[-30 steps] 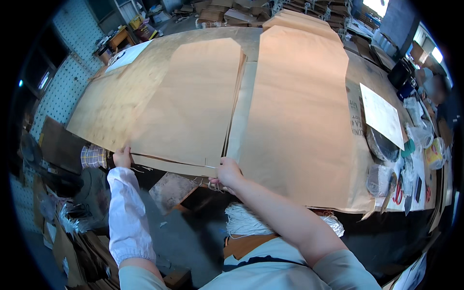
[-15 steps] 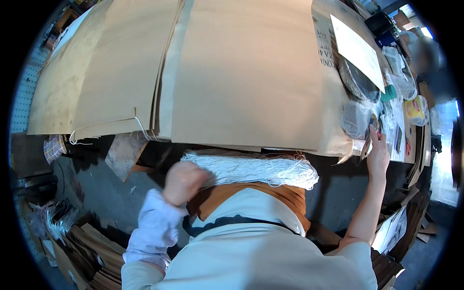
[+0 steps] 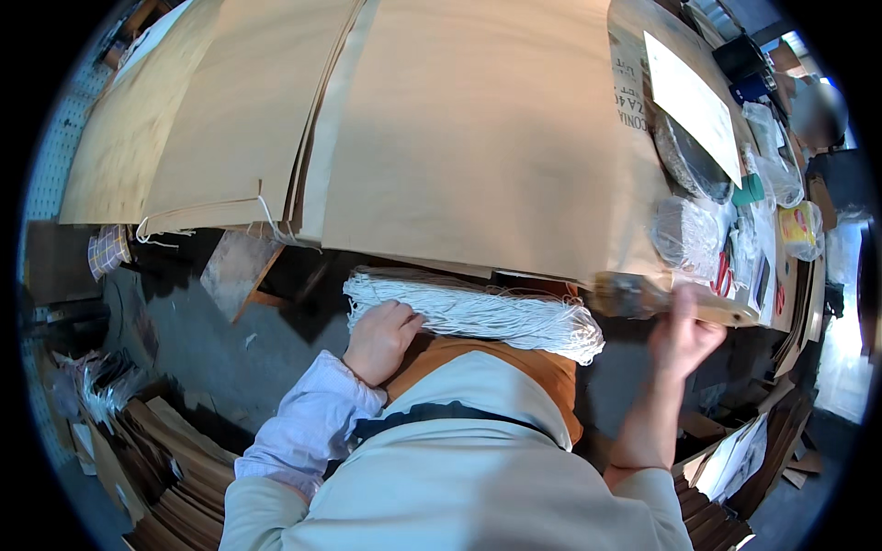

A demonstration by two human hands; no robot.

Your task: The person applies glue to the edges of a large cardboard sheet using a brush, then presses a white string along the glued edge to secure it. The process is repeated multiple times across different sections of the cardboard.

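My right hand (image 3: 682, 342) is closed around the pale wooden handle of a flat paintbrush (image 3: 712, 306). The brush lies level in the air just off the table's front edge at the right, its brown bristles pointing left. Across my lap rests a thick bundle of white string (image 3: 478, 312). My left hand (image 3: 381, 342) is on the left end of this bundle, fingers bent and closed against the strands. Large sheets of brown paper (image 3: 459, 138) cover the table in front of me.
Along the table's right side are red-handled scissors (image 3: 724, 272), a plastic-wrapped bundle (image 3: 687, 231), a dark round bowl (image 3: 684, 151) partly under a white sheet (image 3: 691, 101), and a yellow packet (image 3: 801, 230). Stacked cardboard (image 3: 179, 468) stands low at the left. A person (image 3: 818, 115) is at the far right.
My right hand has lifted the paintbrush from the table's right side and brought it left and nearer to me. My left hand has come down onto the string bundle.
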